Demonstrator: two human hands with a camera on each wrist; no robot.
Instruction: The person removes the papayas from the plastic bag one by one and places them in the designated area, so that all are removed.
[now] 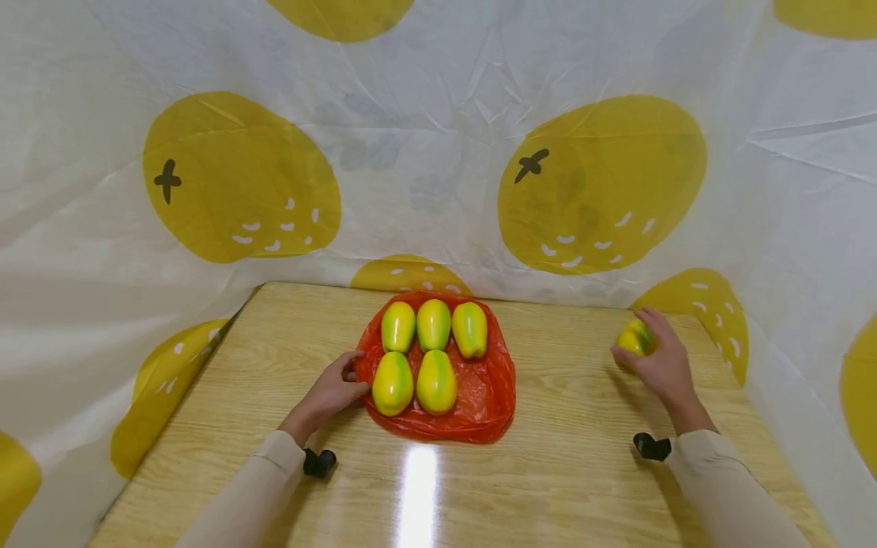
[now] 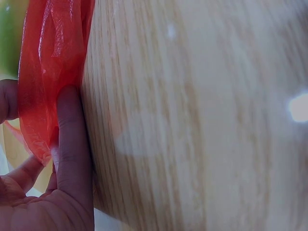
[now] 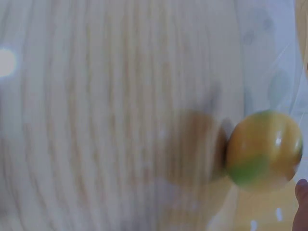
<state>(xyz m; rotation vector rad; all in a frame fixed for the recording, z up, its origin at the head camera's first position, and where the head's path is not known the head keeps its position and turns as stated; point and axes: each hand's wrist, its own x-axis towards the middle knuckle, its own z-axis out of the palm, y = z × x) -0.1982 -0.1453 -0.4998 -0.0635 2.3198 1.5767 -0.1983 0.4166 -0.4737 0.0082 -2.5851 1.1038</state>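
A red plastic bag (image 1: 479, 403) lies spread on the table, its edge bunched up into a rim. On it sit several yellow-green papayas (image 1: 434, 325), three across the far row and two in the near row. At the bag's left side, my left hand (image 1: 334, 392) pinches the rim; the left wrist view has the red film (image 2: 57, 48) between its fingers (image 2: 72, 139). Far to the right, my right hand (image 1: 661, 361) holds another papaya (image 1: 634, 339) between thumb and fingers. That papaya fills the right part of the right wrist view, one fingertip (image 3: 301, 190) beside it.
The wooden table (image 1: 562, 472) reaches back to a white cloth (image 1: 425, 175) printed with large yellow fruit, which hangs behind and along both sides. A bright light reflection lies on the near tabletop. Each wrist carries a small black device (image 1: 318, 463).
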